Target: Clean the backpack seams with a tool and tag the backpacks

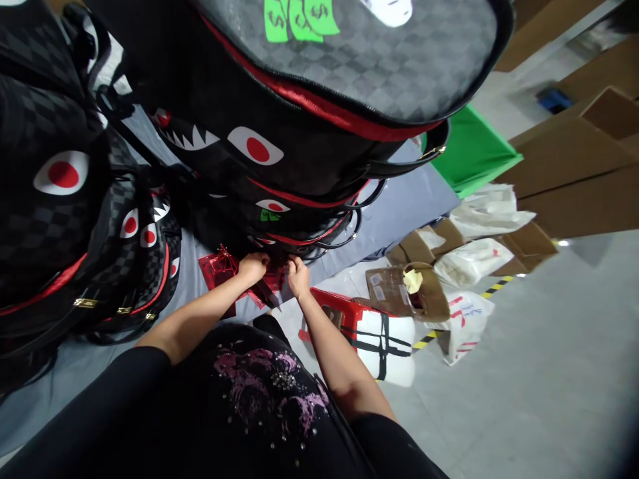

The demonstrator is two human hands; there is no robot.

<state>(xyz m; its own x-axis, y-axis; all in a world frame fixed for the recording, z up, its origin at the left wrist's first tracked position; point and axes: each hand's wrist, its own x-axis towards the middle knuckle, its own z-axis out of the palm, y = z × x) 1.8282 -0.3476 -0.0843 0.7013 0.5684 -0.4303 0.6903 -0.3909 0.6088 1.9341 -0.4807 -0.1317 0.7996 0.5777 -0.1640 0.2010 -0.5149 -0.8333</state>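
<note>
Low in front of my body, my left hand [253, 268] is closed in a pinch beside a pile of shiny red pieces [219, 267]. My right hand [298, 276] is pinched too, a short way to its right. Dark and red material lies between the two hands, and what the fingertips hold is too small to make out. A dark pointed strip [268, 295] hangs below them. Just beyond the hands rises a stack of black checkered bags [309, 159] with red-and-white eyes, teeth and red zips.
More black bags [62, 219] crowd the left side. The grey table cover [399, 203] reaches to the right. By its edge are a red stool with a black-strapped white cushion [384, 346], cardboard boxes [429, 293], white plastic bags [472, 263] and a green bin [474, 150].
</note>
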